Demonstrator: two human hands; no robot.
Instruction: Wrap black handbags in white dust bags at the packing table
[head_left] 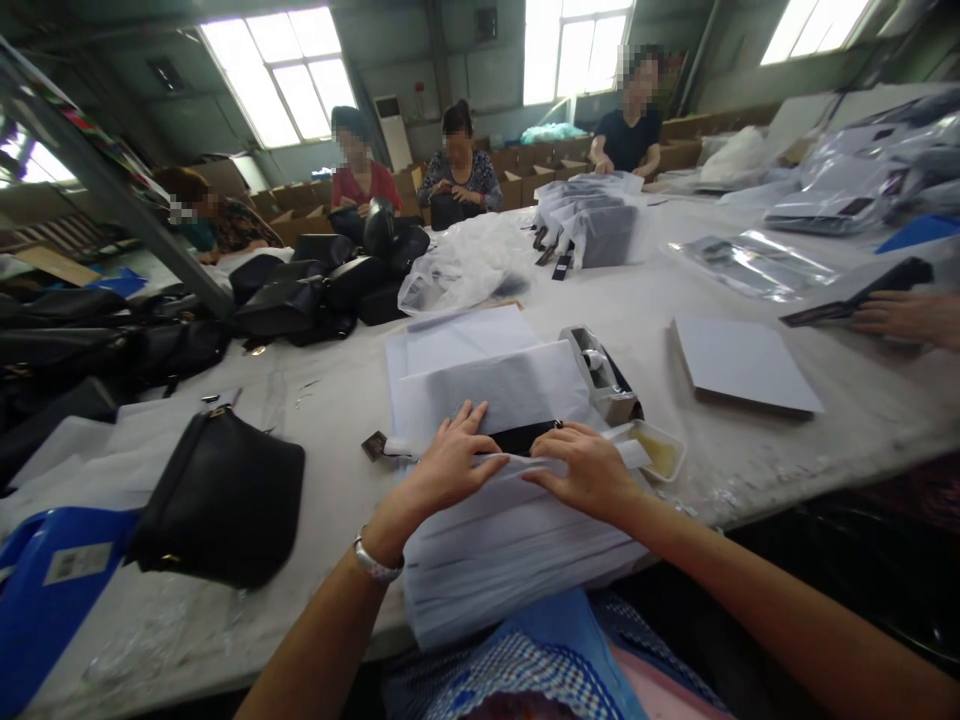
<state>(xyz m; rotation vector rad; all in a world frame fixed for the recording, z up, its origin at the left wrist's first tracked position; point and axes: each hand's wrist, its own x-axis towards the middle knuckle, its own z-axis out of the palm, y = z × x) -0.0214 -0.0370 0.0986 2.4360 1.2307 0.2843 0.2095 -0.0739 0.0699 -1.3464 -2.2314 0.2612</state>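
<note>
White tissue paper [495, 530] lies in front of me, partly covering a black item [525, 438]. My left hand [454, 458] rests on the paper at the item's left, with fingers spread. On the right, my right hand [581, 465] pinches the paper's near edge between thumb and fingers. Above both hands, another sheet portion [495, 385] lies over something dark. A brown tag [374, 446] sticks out at the left. Beside the right hand is a small dish [658, 450] of yellowish stuff.
A black bag [232, 495] and blue container [56, 580] stand left. Black bags pile up behind. A metal dispenser [600, 370], white boards [739, 365] and wrapped bags [592, 225] lie on the table [352, 385]. Several people sit beyond; another person's hand [911, 318] is at right.
</note>
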